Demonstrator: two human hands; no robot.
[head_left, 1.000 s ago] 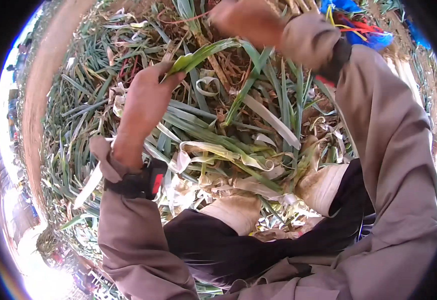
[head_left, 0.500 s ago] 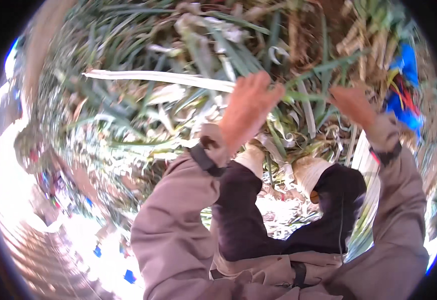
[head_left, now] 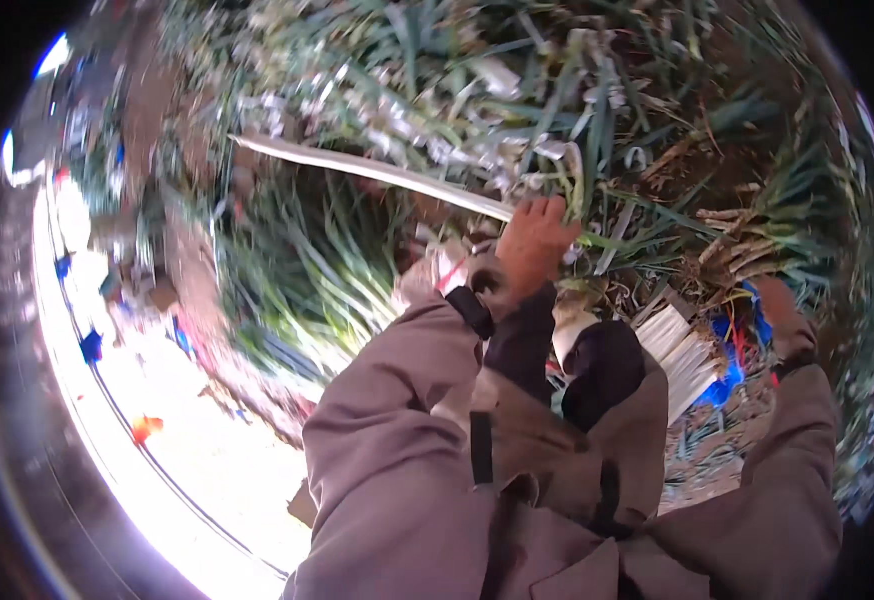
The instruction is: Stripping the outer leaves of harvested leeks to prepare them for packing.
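Note:
My left hand (head_left: 537, 240) is closed around a long green onion (head_left: 377, 172). Its bare white stalk points out to the left, and green leaves (head_left: 612, 243) show on the hand's other side. My right hand (head_left: 779, 308) is low at the right, beside crumpled blue strips (head_left: 725, 375) with some red among them. It seems to touch one blue piece; its fingertips are turned away, so their grip is hidden. Peeled white stalks (head_left: 675, 345) lie side by side between my right knee and the blue strips.
Loose green onions and leaves (head_left: 437, 90) cover the ground ahead. A bunch of green leaves (head_left: 307, 265) lies at the left, and rooted onions (head_left: 747, 240) are at the right. Bright, glaring ground (head_left: 187, 470) with scattered litter stretches along the left.
My right hand has moved right and down to the blue strips. My left hand still holds the onion. The view has turned, bringing more of the left-hand ground into sight.

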